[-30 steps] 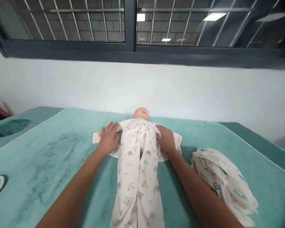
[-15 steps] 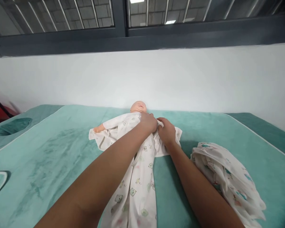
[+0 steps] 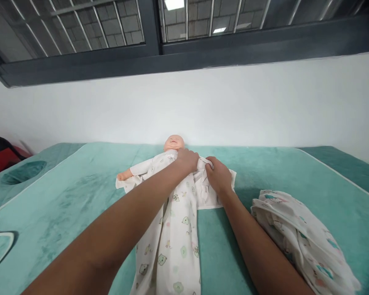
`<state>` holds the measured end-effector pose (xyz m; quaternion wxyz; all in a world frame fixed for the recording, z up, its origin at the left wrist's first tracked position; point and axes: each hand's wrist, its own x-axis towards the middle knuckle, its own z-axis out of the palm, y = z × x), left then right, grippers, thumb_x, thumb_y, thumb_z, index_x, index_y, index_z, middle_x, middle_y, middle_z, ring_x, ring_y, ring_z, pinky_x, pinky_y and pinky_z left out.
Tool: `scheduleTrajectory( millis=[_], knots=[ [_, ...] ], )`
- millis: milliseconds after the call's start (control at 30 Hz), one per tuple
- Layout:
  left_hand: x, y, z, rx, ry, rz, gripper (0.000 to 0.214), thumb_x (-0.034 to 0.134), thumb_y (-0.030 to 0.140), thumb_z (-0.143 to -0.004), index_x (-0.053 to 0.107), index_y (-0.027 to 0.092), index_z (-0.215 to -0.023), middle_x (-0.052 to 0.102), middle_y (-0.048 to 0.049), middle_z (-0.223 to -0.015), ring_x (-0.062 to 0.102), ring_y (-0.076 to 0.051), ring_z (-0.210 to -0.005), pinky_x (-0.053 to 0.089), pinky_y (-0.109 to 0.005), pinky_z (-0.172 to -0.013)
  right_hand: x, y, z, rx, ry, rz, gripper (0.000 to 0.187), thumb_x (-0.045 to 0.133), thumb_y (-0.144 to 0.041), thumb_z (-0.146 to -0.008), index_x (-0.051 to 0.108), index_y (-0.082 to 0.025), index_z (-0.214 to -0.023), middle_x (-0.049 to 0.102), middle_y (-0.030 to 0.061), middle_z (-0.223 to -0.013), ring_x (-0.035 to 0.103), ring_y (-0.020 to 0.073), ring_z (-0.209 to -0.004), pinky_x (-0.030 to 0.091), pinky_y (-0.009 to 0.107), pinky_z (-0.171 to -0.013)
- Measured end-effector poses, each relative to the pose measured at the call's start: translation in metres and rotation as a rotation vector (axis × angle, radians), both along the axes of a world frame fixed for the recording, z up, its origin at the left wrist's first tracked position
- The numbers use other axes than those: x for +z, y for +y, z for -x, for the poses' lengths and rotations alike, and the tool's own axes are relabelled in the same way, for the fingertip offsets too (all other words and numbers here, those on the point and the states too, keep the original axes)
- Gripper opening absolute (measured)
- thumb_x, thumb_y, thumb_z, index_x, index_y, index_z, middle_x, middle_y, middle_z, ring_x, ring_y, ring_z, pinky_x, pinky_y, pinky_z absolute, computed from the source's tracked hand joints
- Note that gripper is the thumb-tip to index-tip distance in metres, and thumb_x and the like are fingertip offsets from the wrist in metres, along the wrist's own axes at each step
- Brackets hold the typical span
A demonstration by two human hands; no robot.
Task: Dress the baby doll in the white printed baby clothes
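Observation:
A baby doll (image 3: 174,142) lies on its back on the green padded bed, its head toward the wall. White baby clothes (image 3: 180,229) printed with small animals cover its body and spread down toward me. One doll hand (image 3: 124,175) shows at the end of the left sleeve. My left hand (image 3: 187,159) is closed at the doll's chest and shoulder, on the garment's upper part; its fingertips are partly hidden. To the right of it, my right hand (image 3: 218,174) pinches the edge of the white sleeve. The doll's other arm is hidden by cloth.
A crumpled white printed cloth (image 3: 304,237) lies at the right, beside my right forearm. The green bed (image 3: 70,205) has a round hollow (image 3: 24,172) at far left, near a red and black object (image 3: 1,155). White wall and a barred window stand behind.
My right hand has moved slightly away from the left, drawing the sleeve cloth out to the right. The camera view has tilted and shifted a little.

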<state>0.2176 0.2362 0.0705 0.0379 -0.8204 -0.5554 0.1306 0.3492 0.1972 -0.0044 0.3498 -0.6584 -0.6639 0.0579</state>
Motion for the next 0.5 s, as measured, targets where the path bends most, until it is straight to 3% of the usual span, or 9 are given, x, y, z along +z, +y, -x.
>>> scheduleTrajectory(
  millis=[300,500],
  knots=[
    [0.027,-0.004,0.055,0.031,0.014,-0.023,0.034,0.056,0.025,-0.081,0.055,0.018,-0.115,0.065,-0.0136,-0.112,0.061,-0.028,-0.101,0.048,-0.039,-0.082,0.002,0.003,-0.004,-0.059,0.203,0.017,0.032,0.040,-0.024,-0.082,0.066,-0.026,-0.102,0.070,0.0032,-0.092,0.058,0.0211,-0.082,0.037,0.028,-0.067],
    [0.032,-0.012,0.076,0.082,0.010,-0.068,0.032,0.048,0.017,-0.082,0.054,0.016,-0.113,0.064,-0.0139,-0.110,0.062,-0.027,-0.097,0.049,-0.037,-0.077,-0.005,0.009,-0.010,-0.082,0.393,-0.010,0.033,0.039,-0.019,-0.072,0.066,-0.022,-0.090,0.068,0.0038,-0.086,0.057,0.0206,-0.078,0.038,0.028,-0.066]
  ],
)
